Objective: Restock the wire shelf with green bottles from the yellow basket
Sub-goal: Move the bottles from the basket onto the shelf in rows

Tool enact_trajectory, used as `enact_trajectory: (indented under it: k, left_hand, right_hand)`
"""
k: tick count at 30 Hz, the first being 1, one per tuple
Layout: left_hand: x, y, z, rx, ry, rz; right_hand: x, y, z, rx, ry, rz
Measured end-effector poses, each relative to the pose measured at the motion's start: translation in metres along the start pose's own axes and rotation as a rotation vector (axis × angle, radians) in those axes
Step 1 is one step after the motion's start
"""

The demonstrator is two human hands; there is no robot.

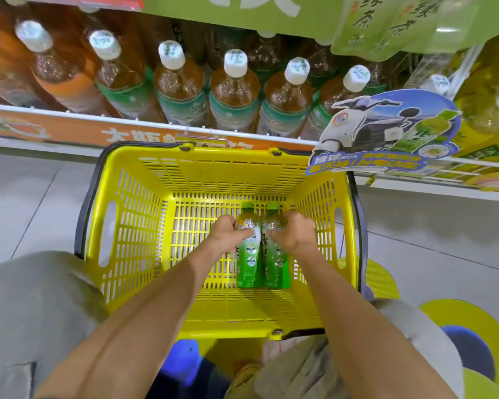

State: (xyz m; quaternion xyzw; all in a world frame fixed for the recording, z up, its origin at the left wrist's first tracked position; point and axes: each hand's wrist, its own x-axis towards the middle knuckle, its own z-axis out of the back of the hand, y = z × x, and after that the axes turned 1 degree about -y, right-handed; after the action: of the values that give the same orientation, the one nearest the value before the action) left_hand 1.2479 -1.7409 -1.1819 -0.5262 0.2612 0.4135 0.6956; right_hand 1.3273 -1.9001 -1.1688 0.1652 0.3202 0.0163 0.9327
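Forearms reach down into yellow basket (127,226) on the floor. Left hand (228,233) grips left green bottle (249,263), right hand (296,233) grips right green bottle (275,266) (both lying flat, touching). Only these two remain, not yet lifted. Shelf (98,118) ahead holds big tea bottles (234,93); scooter sign (386,131) overhangs the basket's far right corner and may snag.

We have the basket (127,226) on the floor (26,197), just before the shelf (69,113). In it two bottles lie side by side, touching, caps toward the shelf. Our left hand (228,233) grips the left bottle (248,269), our right hand (294,231) the right bottle (275,269). Larger bottles (234,90) line the shelf behind; a sign (386,131) juts out at the right.
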Motion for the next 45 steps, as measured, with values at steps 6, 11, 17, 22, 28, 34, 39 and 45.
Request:
enact_trajectory:
  k: [6, 11, 17, 22, 28, 34, 39, 45]
  left_hand:
    - [-0.008, 0.016, 0.01, -0.164, 0.015, 0.044]
    - [-0.018, 0.028, 0.024, -0.297, -0.005, 0.037]
    - [-0.038, 0.032, 0.053, -0.327, 0.016, -0.044]
    - [-0.078, 0.012, 0.079, -0.34, 0.034, -0.201]
    - [-0.161, -0.038, 0.125, -0.398, 0.024, -0.42]
    - [-0.25, -0.103, 0.185, -0.432, -0.051, -0.641]
    - [-0.31, -0.181, 0.224, -0.374, -0.076, -0.837]
    - [-0.348, -0.282, 0.222, -0.19, -0.188, -1.034]
  right_hand:
    - [-0.02, 0.007, -0.032, 0.145, 0.105, 0.004]
    - [-0.031, 0.011, -0.038, 0.191, 0.063, 0.084]
    - [-0.058, 0.027, -0.023, 0.293, 0.039, 0.181]
    - [-0.105, 0.04, 0.018, 0.402, -0.058, 0.268]
    - [-0.166, 0.071, 0.092, 0.499, -0.142, 0.398]
    - [-0.222, 0.116, 0.182, 0.595, -0.236, 0.594]
    - [-0.238, 0.151, 0.257, 0.647, -0.338, 0.743]
    - [-0.233, 0.159, 0.352, 0.6, -0.504, 0.81]
